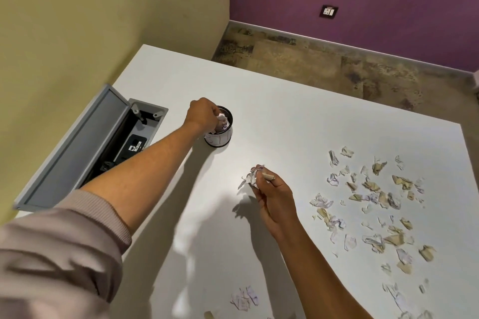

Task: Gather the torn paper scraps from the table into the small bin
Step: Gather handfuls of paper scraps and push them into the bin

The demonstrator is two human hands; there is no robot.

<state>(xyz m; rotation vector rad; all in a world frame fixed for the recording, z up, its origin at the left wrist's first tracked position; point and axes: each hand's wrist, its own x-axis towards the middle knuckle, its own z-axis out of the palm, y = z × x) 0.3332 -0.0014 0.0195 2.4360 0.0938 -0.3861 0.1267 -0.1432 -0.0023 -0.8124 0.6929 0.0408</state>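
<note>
The left hand [203,114] has its grip curled round a small crumpled wad of paper [222,118], held right over the mouth of the bin [219,134]. The fingers point down into the opening, the wrist is bent, and the forearm stretches out from a pushed-up pinkish sleeve [64,246] at the near left.

The right hand [274,197] pinches a bunch of white scraps [251,177] between thumb and fingertips, raised a little above the bench [259,111]; its shadow falls just below it. The bunch sticks out up and to the left of the fingers, toward the bin.

The bin is a small round cup, white-sided with a dark rim and base, standing upright on the bench with its mouth facing up and some paper already inside.

The loose scraps [375,204] are torn, crumpled bits, white with faint purple lines and some tan, scattered over the right side of the bench, well apart from the bin. A few more pieces [245,298] lie near the front edge.

Left of the bin, a grey hatch [77,147] in the bench stands open beside the yellow wall.
</note>
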